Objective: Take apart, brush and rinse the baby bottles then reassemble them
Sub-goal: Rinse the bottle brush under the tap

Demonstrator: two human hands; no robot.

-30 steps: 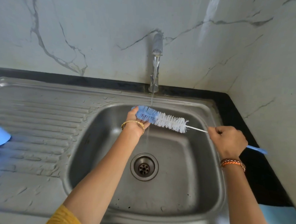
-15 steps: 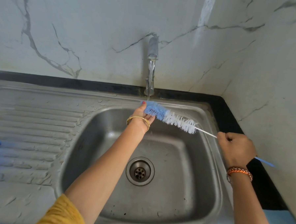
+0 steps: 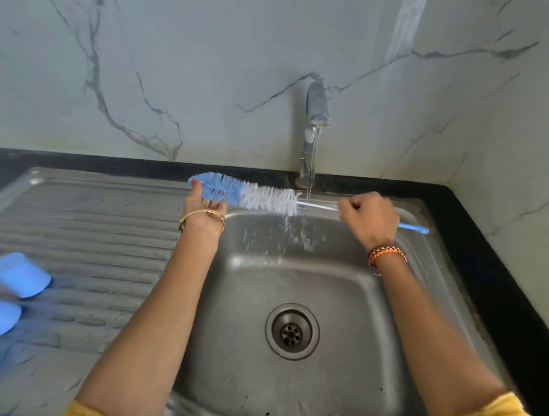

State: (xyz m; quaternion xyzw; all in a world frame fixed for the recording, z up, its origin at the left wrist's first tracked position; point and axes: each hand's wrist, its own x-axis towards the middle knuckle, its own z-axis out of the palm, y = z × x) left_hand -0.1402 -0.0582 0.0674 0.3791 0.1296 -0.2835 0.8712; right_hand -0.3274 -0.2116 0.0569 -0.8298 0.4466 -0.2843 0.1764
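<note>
Bottle brush [image 3: 251, 195] held level over the back rim of the steel sink [image 3: 337, 386], right hand [image 3: 369, 219] clenched around its thin handle, blue handle tip poking out past the fist. Left hand [image 3: 205, 204] cups the blue bristle end, fingers curled onto the bristles from below; white bristle end sits at the tap [image 3: 314, 121] stream, water splashing into the basin. Blurred blue bottle parts [image 3: 18, 274] lie on the drainboard [image 3: 106, 231], far left, well apart from both hands.

Steel sink [image 3: 369, 311] with drain [image 3: 292, 331] below marble wall [image 3: 211, 61].
</note>
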